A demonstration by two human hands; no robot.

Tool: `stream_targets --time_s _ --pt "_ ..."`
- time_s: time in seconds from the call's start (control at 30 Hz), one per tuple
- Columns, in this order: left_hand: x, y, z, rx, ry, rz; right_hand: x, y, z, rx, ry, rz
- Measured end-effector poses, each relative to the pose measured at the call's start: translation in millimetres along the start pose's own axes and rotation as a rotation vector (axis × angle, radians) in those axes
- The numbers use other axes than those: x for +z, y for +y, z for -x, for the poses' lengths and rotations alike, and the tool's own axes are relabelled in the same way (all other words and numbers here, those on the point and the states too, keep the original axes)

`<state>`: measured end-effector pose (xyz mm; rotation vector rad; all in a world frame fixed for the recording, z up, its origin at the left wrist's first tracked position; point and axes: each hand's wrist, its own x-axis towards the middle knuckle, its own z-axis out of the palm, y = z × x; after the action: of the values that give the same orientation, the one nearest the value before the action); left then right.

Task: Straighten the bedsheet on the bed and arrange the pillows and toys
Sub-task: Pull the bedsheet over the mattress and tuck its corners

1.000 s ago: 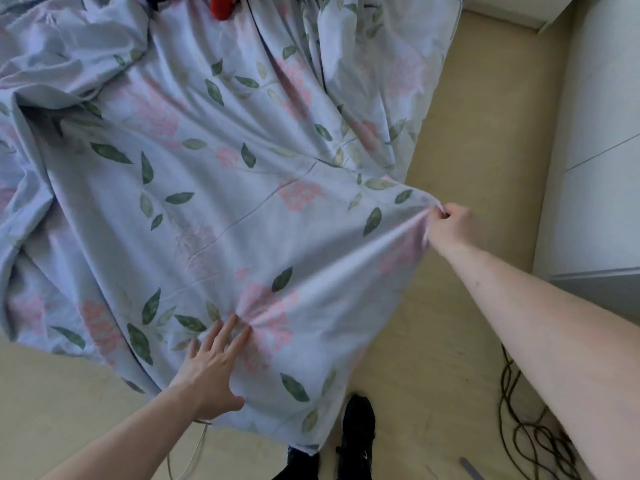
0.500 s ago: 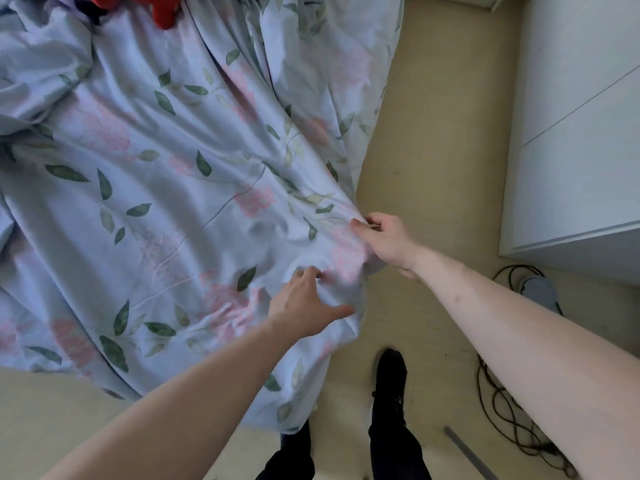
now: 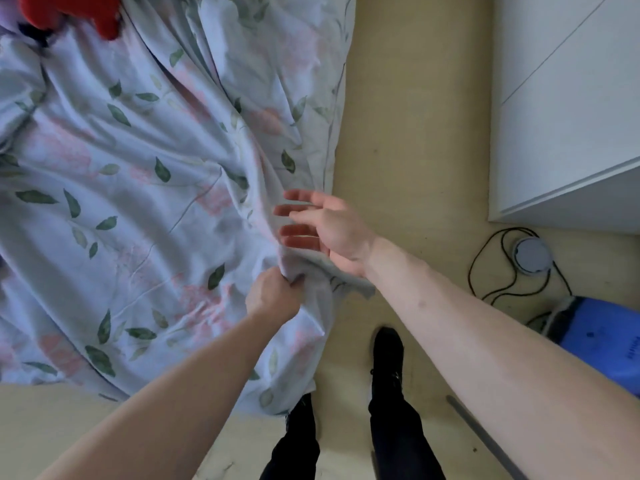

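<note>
A pale blue bedsheet (image 3: 145, 209) with green leaves and pink flowers covers the bed, wrinkled, its corner hanging toward the floor. My left hand (image 3: 273, 296) is closed in a fist on a bunch of the sheet near that corner. Just above and right of it, my right hand (image 3: 322, 230) hovers with fingers spread, holding nothing, its fingertips over the cloth. A red toy (image 3: 69, 12) lies at the top left, partly cut off by the frame edge. No pillows are in view.
Beige floor (image 3: 408, 133) runs along the bed's right side. A white cabinet (image 3: 568, 116) stands at the right. Black cables with a round grey device (image 3: 530, 254) and a blue object (image 3: 602, 341) lie on the floor. My black shoes (image 3: 388, 348) stand by the bed corner.
My right hand has let go of the sheet corner and opened. My left hand moved right from lying flat on the sheet and clenched on the cloth near the corner.
</note>
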<state>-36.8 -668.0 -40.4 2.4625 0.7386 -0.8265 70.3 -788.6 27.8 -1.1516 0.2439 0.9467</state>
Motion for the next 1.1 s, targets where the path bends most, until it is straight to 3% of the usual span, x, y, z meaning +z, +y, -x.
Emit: stream_targets --time_s 0.1,0.2,0.27,0.4,0.47,0.63,0.8,0.93,1.1 --pt "-10 8 -6 0.043 0.049 0.175 -15 -7 4 -0.050 0.069 0.074" --pt "-30 14 2 0.090 0.097 0.268 -64 31 7 -0.052 0.456 0.199" --pt "-48 11 8 0.078 0.136 0.343 -95 79 21 0.080 0.633 0.397" --pt "-78 -2 19 0.092 0.176 0.380 -85 179 72 0.547 0.399 0.532" --pt "-87 -8 21 0.108 0.154 0.403 -56 205 79 0.622 0.319 0.494" --pt "-110 -12 18 0.169 0.110 0.506 -10 241 43 0.546 0.342 0.513" --pt "-117 -12 -7 0.289 0.099 0.520 -5 275 -3 0.476 0.548 0.020" --pt "-113 -9 -27 0.361 0.059 0.600 -10 307 -28 0.509 0.472 -0.358" --pt "-95 -12 -25 0.333 0.073 0.578 -5 318 2 0.492 0.404 -0.215"
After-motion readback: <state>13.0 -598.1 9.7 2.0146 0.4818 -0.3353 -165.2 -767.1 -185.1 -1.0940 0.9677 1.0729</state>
